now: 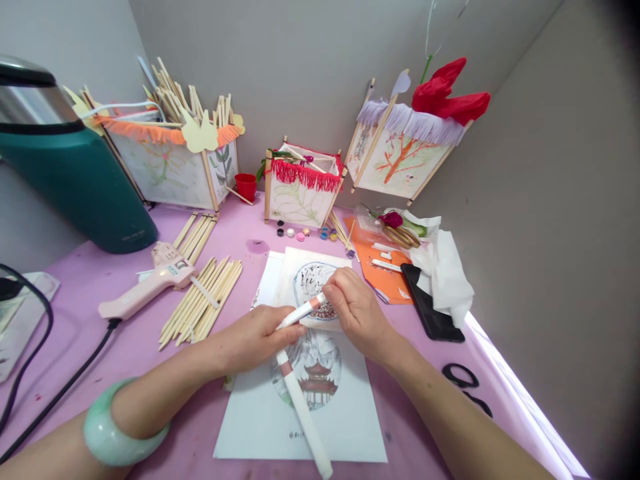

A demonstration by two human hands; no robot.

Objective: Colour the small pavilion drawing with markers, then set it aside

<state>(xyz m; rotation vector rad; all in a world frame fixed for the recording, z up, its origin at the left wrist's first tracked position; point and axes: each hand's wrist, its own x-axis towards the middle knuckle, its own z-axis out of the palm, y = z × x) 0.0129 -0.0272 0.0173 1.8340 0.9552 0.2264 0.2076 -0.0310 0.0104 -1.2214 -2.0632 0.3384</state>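
My left hand (263, 337) pinches the lower end of a white marker (303, 311) with a brownish-pink band. My right hand (356, 310) is closed around the marker's other end, so that end is hidden. A second white marker (306, 415) slants over the printed sheet (245, 427), its top just under my left fingers; whether they touch it I cannot tell. The sheet carries a round picture of a pavilion (319, 383). Beneath my hands, above that picture, lies a smaller cream sheet (290, 267) with a round, partly inked drawing (311, 275).
Bundled wooden sticks (203, 300) and a pink glue gun (150, 283) with a black cord lie left. Paper lanterns (300, 200) stand behind small paint pots (300, 236). On the right are a black phone (430, 307), tissues (450, 273) and black scissors handles (460, 375). A teal bottle (75, 180) stands far left.
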